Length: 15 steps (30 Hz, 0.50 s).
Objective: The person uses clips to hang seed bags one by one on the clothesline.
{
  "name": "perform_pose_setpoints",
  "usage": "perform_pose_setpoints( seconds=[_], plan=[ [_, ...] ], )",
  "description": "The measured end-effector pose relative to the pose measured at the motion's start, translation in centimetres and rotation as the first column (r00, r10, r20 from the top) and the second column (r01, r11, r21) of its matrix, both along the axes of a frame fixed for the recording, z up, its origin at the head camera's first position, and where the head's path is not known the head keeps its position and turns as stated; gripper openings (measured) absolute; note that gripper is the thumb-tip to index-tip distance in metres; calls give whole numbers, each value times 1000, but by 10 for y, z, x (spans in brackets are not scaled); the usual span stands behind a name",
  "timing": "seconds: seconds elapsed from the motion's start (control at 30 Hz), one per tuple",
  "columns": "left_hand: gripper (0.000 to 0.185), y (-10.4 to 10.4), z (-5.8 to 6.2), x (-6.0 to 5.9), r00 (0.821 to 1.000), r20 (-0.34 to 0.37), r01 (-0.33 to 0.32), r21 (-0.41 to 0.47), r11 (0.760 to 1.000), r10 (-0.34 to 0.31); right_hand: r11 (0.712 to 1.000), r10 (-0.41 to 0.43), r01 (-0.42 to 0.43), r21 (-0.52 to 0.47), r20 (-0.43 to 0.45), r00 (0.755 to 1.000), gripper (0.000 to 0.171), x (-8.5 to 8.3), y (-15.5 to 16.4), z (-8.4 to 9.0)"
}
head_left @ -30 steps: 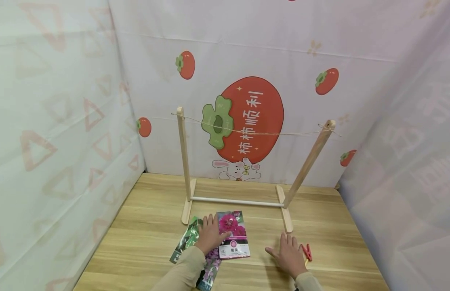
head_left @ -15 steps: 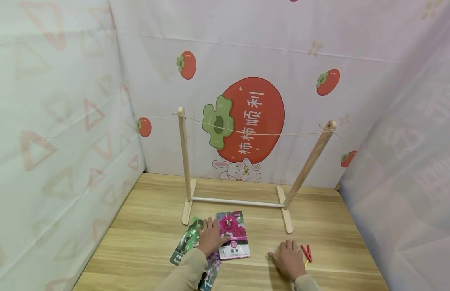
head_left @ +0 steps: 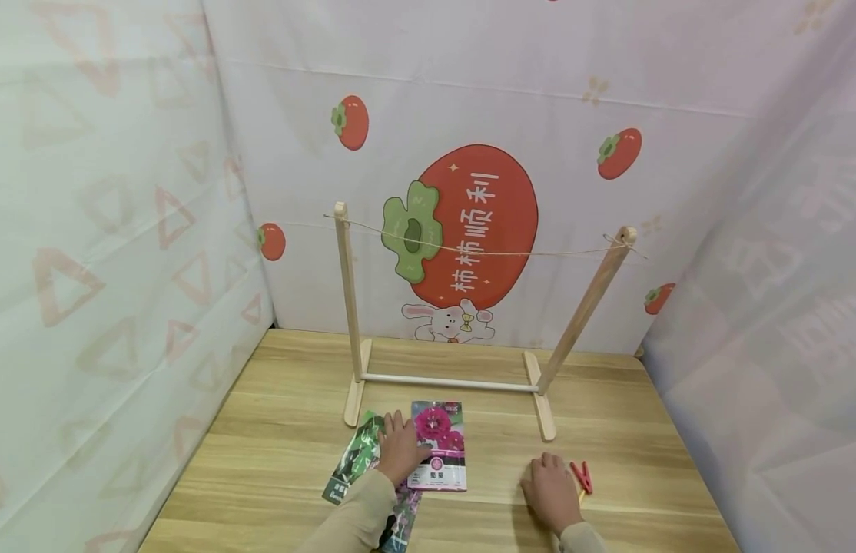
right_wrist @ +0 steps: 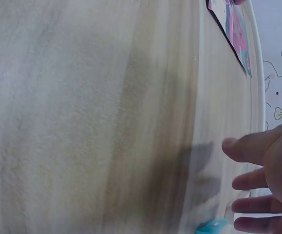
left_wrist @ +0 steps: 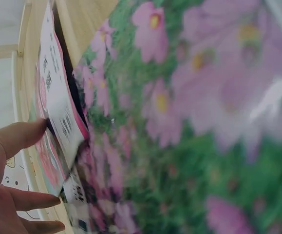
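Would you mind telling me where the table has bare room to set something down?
Bare wood lies left of the seed packets toward the left curtain, between the left hand and right hand, and behind the wooden rack. It is crowded at the front: packets under the left hand, a red clothespin beside the right.

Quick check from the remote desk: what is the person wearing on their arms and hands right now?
Both arms wear long beige sleeves reaching to the wrists. The left hand and right hand are bare: no gloves, rings, watch or markings show. The wrist cameras themselves are not in view.
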State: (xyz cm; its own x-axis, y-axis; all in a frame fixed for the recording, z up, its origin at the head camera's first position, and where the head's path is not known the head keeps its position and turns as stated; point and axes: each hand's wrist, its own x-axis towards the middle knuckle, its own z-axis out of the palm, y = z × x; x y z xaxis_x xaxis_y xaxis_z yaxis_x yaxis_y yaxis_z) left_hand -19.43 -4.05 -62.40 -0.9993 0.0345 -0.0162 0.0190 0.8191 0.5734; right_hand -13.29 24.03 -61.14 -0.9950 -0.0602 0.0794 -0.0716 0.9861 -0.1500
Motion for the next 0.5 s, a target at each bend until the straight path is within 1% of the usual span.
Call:
perform_pose_setpoints(
  seconds=[0.1,0.2,0.33,0.43,0.5],
  plan=[
    [53,4,2,-2,999,-50,-18,-45,999,16,998,-58,58,-1,-18,998,29,-2,4,6],
    [45,7,4,-3,995,-91,-50,-96,994,42,992,-126,126,-3,5,992,31,-3,7,13],
    [51,10,4,-2,989,-127,-95,-169,981,73,986,-166,166,-10,28,986,31,-3,10,14],
    [55,11,5,-1,985,-154,-111,-203,973,80,985,-170,172,-22,59,984,28,-5,10,11],
    [56,11,4,-1,983,-162,-114,-206,972,81,984,-176,178,-26,80,981,25,-8,10,9]
  ],
)
